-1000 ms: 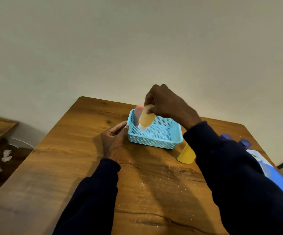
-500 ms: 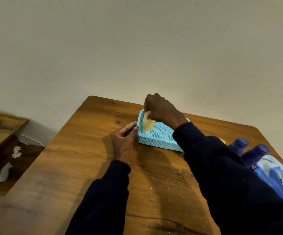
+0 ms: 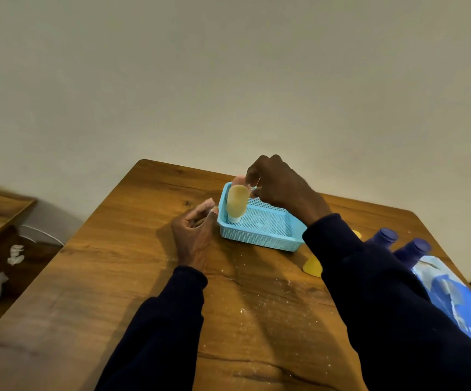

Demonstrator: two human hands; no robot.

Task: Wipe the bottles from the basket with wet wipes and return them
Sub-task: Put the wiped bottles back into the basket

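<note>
The wooden surface (image 3: 132,277) carried everything and was dusted with pale specks near its middle. Along its right edge lay a blue wipes pack (image 3: 454,303), with two purple bottles (image 3: 385,237) just beyond it and a yellow bottle (image 3: 311,267) largely hidden by the right sleeve. The light-blue basket (image 3: 259,238) sat toward the far side.

The left hand (image 3: 193,235) rested on the surface beside the basket's left wall. Its grip was loose and held nothing, and its thumb was against the rim. The right hand (image 3: 280,187) hovered over the basket's far left corner, fingers curled close to the top of the tan bottle (image 3: 237,201). Whether that grip pinched the bottle or was clear of it could not be told.

The tan bottle stood inside the basket at its left end, with a pink bottle (image 3: 238,180) just behind it, mostly hidden. The step in hand looked like setting this bottle back. Done well, the left thumb would brace the light basket against sliding. The right fingers would part only once the bottle sat square on the mesh floor, then lift straight up so nothing tipped.

The bottle's long axis ran close to vertical. Its rounded end pointed up, and its small white cap (image 3: 234,219) pointed down onto the basket floor.
</note>
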